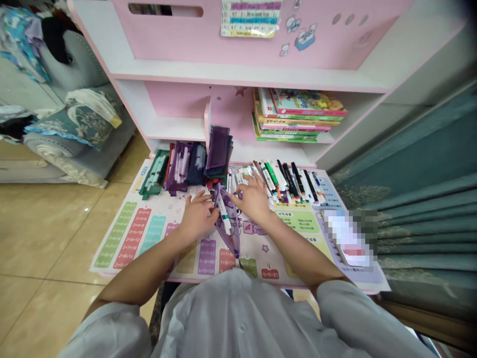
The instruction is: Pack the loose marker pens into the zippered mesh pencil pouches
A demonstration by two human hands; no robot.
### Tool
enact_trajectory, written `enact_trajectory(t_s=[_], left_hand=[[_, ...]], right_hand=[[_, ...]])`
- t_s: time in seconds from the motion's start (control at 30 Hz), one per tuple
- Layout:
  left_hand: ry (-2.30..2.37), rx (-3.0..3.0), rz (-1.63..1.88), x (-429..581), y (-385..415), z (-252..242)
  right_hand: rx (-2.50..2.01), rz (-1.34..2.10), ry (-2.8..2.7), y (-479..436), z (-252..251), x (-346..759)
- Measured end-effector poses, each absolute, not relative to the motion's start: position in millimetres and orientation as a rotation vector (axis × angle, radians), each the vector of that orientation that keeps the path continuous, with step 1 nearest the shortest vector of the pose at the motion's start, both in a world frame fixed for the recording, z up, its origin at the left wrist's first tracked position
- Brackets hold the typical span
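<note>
A purple mesh pouch [231, 229] lies on the desk mat in front of me, with a white marker [224, 214] in it or on it. My left hand [198, 214] is at the pouch's upper left edge, thumb and fingers closed near the rim; what they grip is too small to tell. My right hand [254, 199] is at the upper right edge, its thumb by the pouch and its fingers spread toward the row of loose markers [290, 181]. Filled pouches, one green [154, 174] and one purple [179, 166], lie at the back left beside a stack of dark mesh pouches [218, 151].
Behind the desk mat [268, 248] stands a pink and white shelf [238, 74] holding a stack of books [298, 114]. A phone [345, 238] lies at the right edge. A teal curtain [417, 199] hangs at the right, and a grey sofa [74, 64] stands at the left.
</note>
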State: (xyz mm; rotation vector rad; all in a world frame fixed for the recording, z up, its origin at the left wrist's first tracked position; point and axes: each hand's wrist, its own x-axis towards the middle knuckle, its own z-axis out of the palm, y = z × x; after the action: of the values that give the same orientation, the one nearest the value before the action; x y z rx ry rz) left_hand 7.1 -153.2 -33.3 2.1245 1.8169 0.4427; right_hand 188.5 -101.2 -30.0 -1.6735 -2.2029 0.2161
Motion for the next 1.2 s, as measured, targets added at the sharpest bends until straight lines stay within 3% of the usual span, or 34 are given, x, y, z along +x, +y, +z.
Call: enact_trajectory(t_s=[0.23, 0.63, 1.2], left_hand=[[1.823, 2.113, 0.45, 7, -153, -35], [1.804, 2.119, 0.471, 6, -152, -36], [1.832, 2.121, 0.452, 7, -151, -36]], right_hand=[[-1.733, 0.279, -2.129, -82, -44, 195], [-1.92, -0.008, -2.368, -89, -59, 187], [-1.895, 0.073, -2.388, -84, -65, 183]])
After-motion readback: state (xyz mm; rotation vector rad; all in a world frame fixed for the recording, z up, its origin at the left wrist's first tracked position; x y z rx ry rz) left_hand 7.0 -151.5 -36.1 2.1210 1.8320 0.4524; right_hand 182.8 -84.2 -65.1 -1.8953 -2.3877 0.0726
